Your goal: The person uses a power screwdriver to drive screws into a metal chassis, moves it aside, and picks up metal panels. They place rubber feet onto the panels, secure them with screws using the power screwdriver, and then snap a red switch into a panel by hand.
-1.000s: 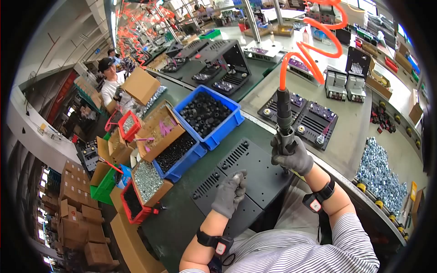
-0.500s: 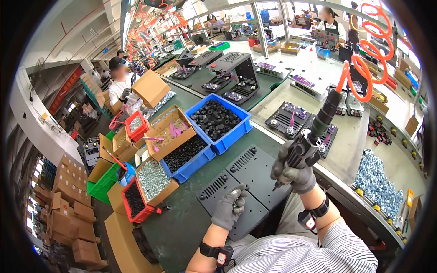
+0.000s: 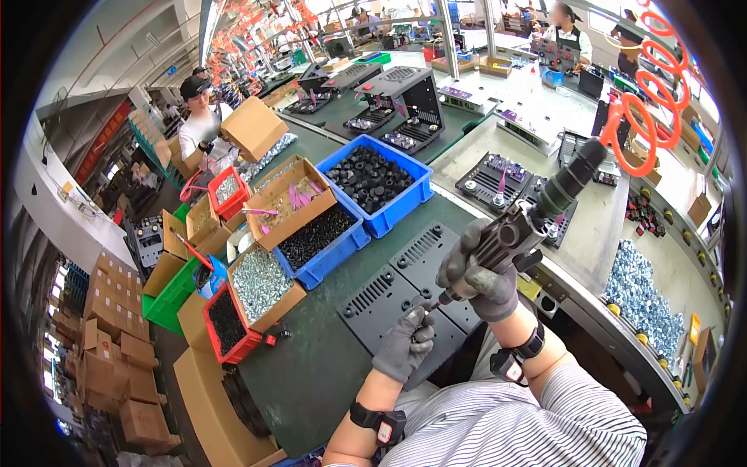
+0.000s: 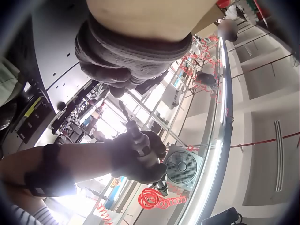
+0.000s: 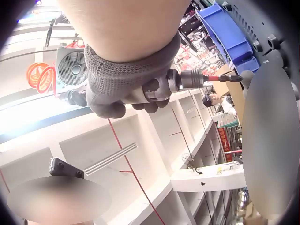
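Evidently a fastening step on the two black plates, judging by the tool and its position. Right hand (image 3: pixel 489 282) grips the power screwdriver (image 3: pixel 517 227), fingers wrapped about its body, tool tilted. Left hand (image 3: pixel 403 342) is above the near plate (image 3: pixel 375 308), fingers curled, their tips at or just beside the bit (image 5: pixel 229 78). Cannot tell whether they pinch a screw; too small, and partly hidden. Both plates lie flat on the green bench (image 3: pixel 292 393), the far plate (image 3: pixel 426 261) next to the near one.

Notes on method (judgement): if a screw is being fitted to the bit, seat its head fully and line it up with the shank before bringing the tool down. Keep the trigger idle while the glove is near the tip; loose knit could catch and wind. Then stand the driver upright over the hole, since its present slant would invite cross-threading or a slipped bit. Steady the plate with the left hand, well apart from the bit. Press firmly, start slowly, stop once seated.
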